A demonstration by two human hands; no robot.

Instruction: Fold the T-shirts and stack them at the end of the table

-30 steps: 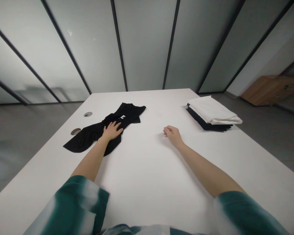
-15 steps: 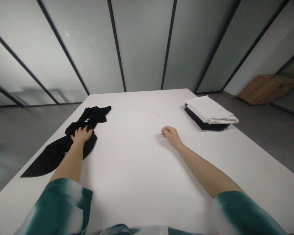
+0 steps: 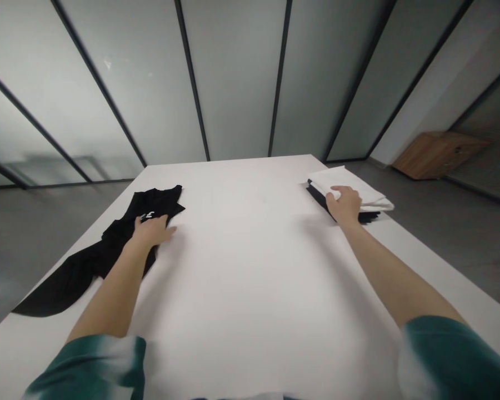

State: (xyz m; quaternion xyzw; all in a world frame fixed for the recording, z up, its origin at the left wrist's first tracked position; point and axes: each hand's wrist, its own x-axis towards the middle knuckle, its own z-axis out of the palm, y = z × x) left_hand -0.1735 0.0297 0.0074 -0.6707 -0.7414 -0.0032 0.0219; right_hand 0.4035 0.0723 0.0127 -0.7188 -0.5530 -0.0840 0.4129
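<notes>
Along the left edge of the desk [image 3: 250, 266], we find a rumpled black garment [image 3: 73, 283] with small white print. The left hand [image 3: 152, 232] lies on it, fingers spread flat. Near the far right corner, the right hand [image 3: 344, 204] rests on a folded white cloth [image 3: 373, 199] atop a dark folded stack [image 3: 321, 197]; we cannot tell whether its fingers pinch. The black fabric looks light and limp, probably easiest held by its upper edges.

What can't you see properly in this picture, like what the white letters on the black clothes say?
In the head view:
- White print on the black garment: too small, and the left hand covers part of it.
- Dark folded stack: mostly hidden by the white folded cloth and the right hand.
- Green-and-white left sleeve: cut off by the bottom edge.
</notes>
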